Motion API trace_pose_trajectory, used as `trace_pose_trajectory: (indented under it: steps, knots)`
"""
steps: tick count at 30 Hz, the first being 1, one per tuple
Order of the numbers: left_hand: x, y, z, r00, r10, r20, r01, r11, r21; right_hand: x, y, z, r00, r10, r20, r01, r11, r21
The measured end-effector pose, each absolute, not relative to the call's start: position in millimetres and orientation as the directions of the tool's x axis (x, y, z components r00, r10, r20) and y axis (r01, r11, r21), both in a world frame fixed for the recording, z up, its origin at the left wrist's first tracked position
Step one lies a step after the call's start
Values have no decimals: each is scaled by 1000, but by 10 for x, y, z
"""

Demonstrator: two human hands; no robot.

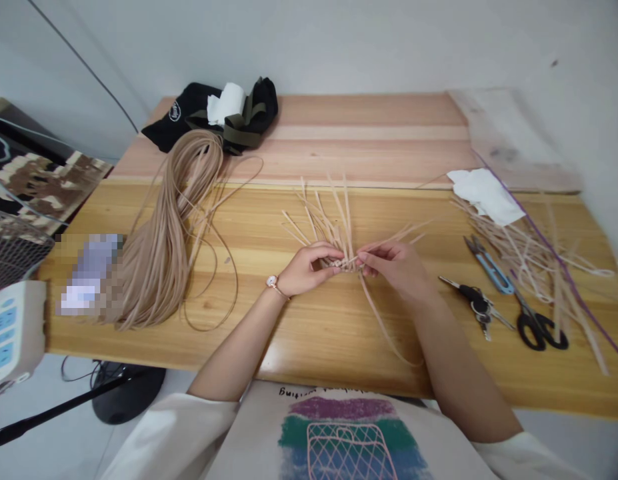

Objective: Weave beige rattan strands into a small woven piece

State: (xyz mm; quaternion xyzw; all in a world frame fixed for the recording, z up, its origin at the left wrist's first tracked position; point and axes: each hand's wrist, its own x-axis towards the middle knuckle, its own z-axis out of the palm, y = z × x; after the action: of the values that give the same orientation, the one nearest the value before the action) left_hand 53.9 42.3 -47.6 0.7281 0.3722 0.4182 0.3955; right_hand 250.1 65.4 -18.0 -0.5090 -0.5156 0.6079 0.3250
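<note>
fingertips (337, 252) of both hands pinched closed on the crossed centre of a bundle of flat cane strips (333, 227), the strips fanning out past the knuckles above the wooden table (309, 347). left hand (309, 270) curled inward below a rose-gold wristwatch (275, 285), right hand (396, 267) angled in to meet it, forearms forming a narrow v. farther out, a looped hank of cane (159, 267) on the left; blue-handled thread snips (489, 267), keys (476, 307) and black-handled scissors (539, 330) on the right.

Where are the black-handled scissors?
In the head view, the black-handled scissors sit at the right end of the table, beside the keys, below the loose strips.
</note>
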Motion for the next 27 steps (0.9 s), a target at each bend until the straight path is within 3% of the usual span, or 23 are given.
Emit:
trace_pose_trajectory:
  steps: [13, 21, 27]
  knots:
    - [535, 409, -474, 344, 908, 240, 208, -323, 923, 2499, 608, -179, -315, 906, -284, 212, -224, -951]
    - [554, 396, -448, 320, 934, 159, 195, -230, 954, 2555, 658, -142, -227, 950, -216, 90, -200, -976]
    - [539, 406, -456, 360, 908, 213, 201, -298, 933, 2561, 651, -112, -321, 925, -203, 164, -157, -974]
